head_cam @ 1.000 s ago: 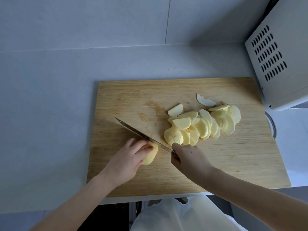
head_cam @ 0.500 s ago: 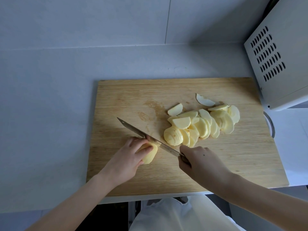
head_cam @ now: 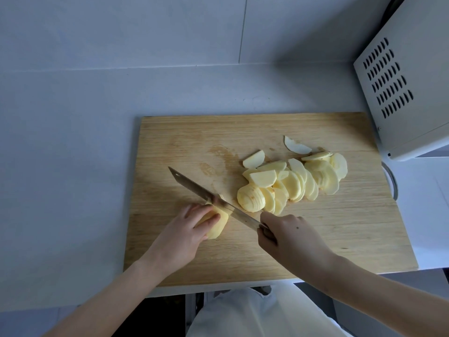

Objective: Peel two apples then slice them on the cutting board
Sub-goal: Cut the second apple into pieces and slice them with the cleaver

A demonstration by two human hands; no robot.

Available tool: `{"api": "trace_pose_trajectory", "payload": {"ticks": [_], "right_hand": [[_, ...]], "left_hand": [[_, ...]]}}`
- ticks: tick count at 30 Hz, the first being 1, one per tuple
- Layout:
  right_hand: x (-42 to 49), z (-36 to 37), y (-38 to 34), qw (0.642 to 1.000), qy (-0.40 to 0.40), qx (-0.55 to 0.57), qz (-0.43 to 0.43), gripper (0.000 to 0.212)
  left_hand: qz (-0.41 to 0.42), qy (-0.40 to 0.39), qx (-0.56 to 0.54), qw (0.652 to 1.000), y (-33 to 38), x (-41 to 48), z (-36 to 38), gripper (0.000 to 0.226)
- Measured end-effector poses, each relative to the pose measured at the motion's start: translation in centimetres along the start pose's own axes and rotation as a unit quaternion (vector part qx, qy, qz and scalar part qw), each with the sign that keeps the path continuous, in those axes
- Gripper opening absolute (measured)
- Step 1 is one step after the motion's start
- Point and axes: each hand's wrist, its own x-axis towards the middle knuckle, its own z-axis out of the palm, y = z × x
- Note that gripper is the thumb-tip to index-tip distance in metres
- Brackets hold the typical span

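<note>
Grey counter, board: your right hand, gripping the knife, is drawing back, blade sinking into the apple piece your left hand is clamping; slices piling alongside, nearly done.

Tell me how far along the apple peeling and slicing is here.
Done: peeling, and most slicing; a heap of pale peeled apple slices lies on the rectangular wooden cutting board. In hand: the left hand steadies a pale-yellow peeled apple chunk while the right hand cuts it with a steel kitchen knife. Left: finishing that chunk.
</note>
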Motion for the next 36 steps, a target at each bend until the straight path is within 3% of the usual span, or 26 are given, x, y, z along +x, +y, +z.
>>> {"api": "trace_pose_trajectory", "payload": {"ticks": [3, 8, 17, 23, 29, 36], "right_hand": [[0.1, 0.0, 0.2, 1.000, 0.008, -0.026, -0.005, 0.033], [1.7, 1.1, -0.2, 0.999, -0.045, -0.029, 0.003, 0.019], [1.4, 0.9, -0.1, 0.998, -0.026, 0.044, 0.026, 0.043], [0.2, -0.7, -0.7, 0.999, -0.045, -0.017, 0.005, 0.023], [2.2, 1.3, -1.0, 0.997, -0.066, -0.033, 0.018, 0.019], [2.0, 1.4, -0.1, 0.997, -0.046, 0.045, 0.047, 0.040]], "left_hand": [[0.006, 0.004, 0.004, 1.000, 0.2, 0.2, -0.2, 0.059], [-0.001, 0.005, -0.004, 1.000, 0.3, 0.3, -0.4, 0.059], [0.004, 0.001, -0.002, 1.000, 0.2, 0.2, -0.2, 0.055], [0.016, -0.001, 0.002, 1.000, 0.1, 0.1, 0.0, 0.056], [0.004, 0.010, -0.004, 1.000, 0.2, 0.3, -0.3, 0.057], [-0.011, 0.011, -0.005, 1.000, 0.4, 0.1, -0.1, 0.055]]}}
